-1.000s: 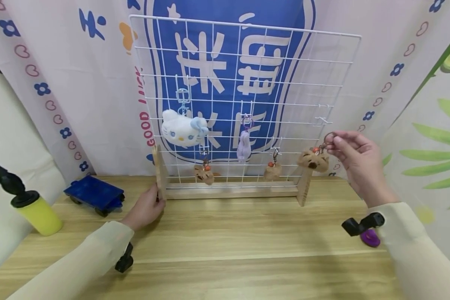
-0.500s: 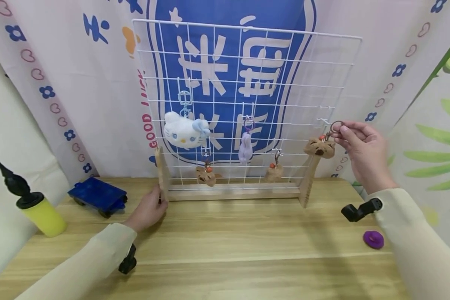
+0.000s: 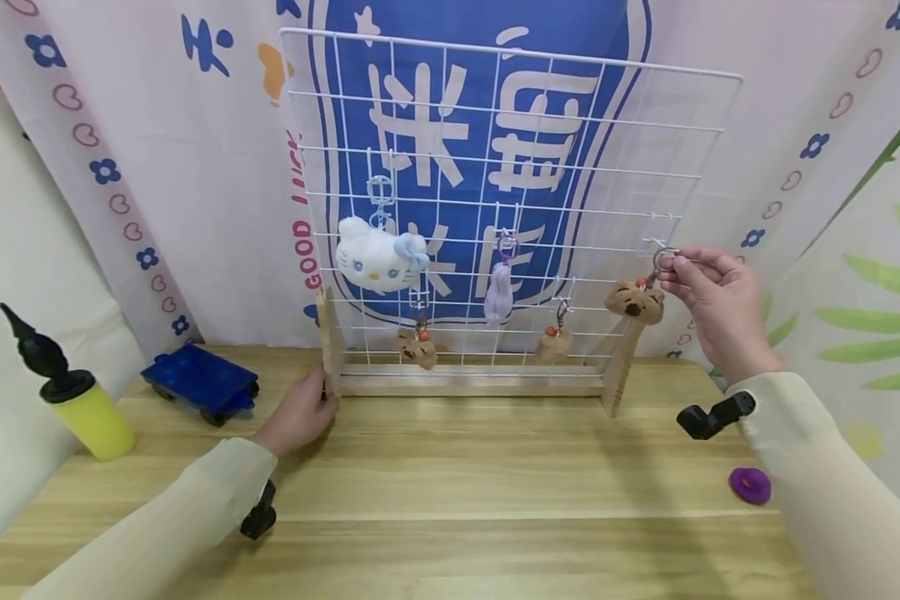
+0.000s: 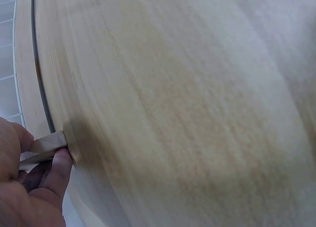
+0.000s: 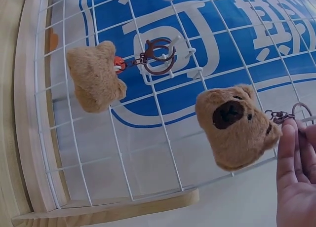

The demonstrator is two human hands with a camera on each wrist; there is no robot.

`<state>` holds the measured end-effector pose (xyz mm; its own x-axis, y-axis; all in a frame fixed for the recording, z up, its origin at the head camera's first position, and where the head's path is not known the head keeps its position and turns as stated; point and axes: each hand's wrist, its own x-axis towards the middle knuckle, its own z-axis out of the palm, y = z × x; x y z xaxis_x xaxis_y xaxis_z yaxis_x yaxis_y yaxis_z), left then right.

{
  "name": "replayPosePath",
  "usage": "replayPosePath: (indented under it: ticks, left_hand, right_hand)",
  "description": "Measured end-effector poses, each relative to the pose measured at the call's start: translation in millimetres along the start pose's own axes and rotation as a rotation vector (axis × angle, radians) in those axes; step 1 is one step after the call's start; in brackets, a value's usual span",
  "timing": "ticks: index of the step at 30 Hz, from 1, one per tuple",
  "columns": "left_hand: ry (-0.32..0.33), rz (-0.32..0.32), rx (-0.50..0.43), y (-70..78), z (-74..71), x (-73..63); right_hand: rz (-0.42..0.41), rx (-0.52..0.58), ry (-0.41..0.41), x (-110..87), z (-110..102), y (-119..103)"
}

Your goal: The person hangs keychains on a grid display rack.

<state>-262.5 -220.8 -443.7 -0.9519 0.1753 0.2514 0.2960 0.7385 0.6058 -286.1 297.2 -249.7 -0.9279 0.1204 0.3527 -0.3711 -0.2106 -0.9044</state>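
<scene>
My right hand (image 3: 720,308) pinches the metal ring (image 3: 664,259) of a brown bear plush keychain (image 5: 232,128) between thumb and fingers. The bear hangs below the ring, with an orange bell at its top. In the head view the ring overlaps a white hook (image 3: 654,242) near the right edge of the white wire grid (image 3: 540,204). My left hand (image 3: 300,412) grips the left wooden foot (image 4: 47,145) of the grid's stand, low at the table.
On the grid hang a white cat plush (image 3: 378,257), a purple plush (image 3: 498,296) and two brown plush keychains, left (image 3: 417,348) and right (image 3: 553,344). A blue toy cart (image 3: 201,379) and yellow pump (image 3: 90,421) stand left; a purple hat-like piece (image 3: 750,485) lies right.
My right hand has lifted the bear keychain, bringing its ring up to the white hook at the grid's right side. My left hand stays on the stand's foot.
</scene>
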Motion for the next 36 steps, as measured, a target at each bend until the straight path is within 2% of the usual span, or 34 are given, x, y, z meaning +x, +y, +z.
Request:
replayPosePath:
  ticks: [3, 8, 11, 18, 23, 30, 33, 36]
  left_hand:
    - [0.006, 0.008, 0.003, 1.0, -0.8, 0.2]
    - [0.014, 0.015, 0.008, -0.5, -0.5, -1.7]
    - [0.009, -0.001, 0.0, -1.3, -0.5, -2.3]
    - [0.003, -0.007, -0.009, 0.8, -2.0, -0.7]
    - [-0.006, -0.005, -0.018, 1.9, -3.3, -1.6]
    - [-0.031, -0.035, -0.01, 0.5, -6.1, -2.2]
    - [-0.04, -0.048, -0.007, -1.2, -8.1, -1.6]
    - [-0.054, -0.051, -0.015, -3.2, -9.5, -1.2]
  right_hand:
    - [0.006, 0.007, -0.002, -0.1, -2, 0]
    - [0.036, 0.086, -0.028, 0.4, -3, 0]
    - [0.044, 0.122, -0.034, 0.5, -4, -1]
    - [0.026, 0.13, -0.015, -4.9, -7, -4]
    - [-0.02, 0.025, 0.012, -10.7, -7, -6]
    - [-0.101, -0.283, 0.143, -22.0, -3, -12]
    - [-0.17, -0.396, 0.205, -28.8, 2, -11]
    - [-0.289, -0.446, 0.232, -35.5, 8, -9]
